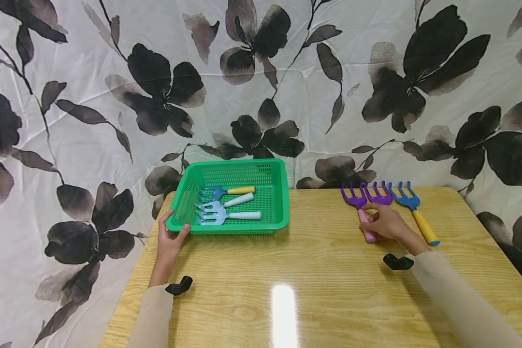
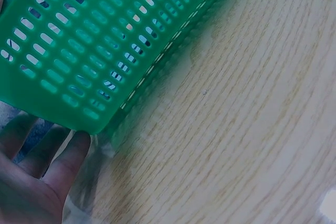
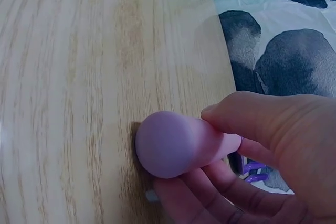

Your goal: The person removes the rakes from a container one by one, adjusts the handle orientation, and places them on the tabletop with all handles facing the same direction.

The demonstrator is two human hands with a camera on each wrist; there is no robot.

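Observation:
My left hand (image 1: 167, 246) grips the near left corner of a green slotted plastic basket (image 1: 282, 198), with the thumb at the front rim and fingers along the left side. Inside the basket lie a blue hand fork (image 1: 239, 190) with a yellow handle and two pale blue hand forks (image 1: 244, 215). Over on the right, my right hand (image 1: 389, 223) pinches the pink handle of a purple hand fork (image 1: 354, 198); in the right wrist view the rounded handle end (image 3: 164, 144) faces the camera. Beside it lies a second purple fork (image 1: 379, 195), its handle hidden behind the hand.
Right of that hand lies another blue fork (image 1: 423, 224) with a yellow handle. Everything stands on a wooden table (image 1: 322, 261). A white cloth (image 1: 313, 96) with dark flowers hangs behind the table's back edge.

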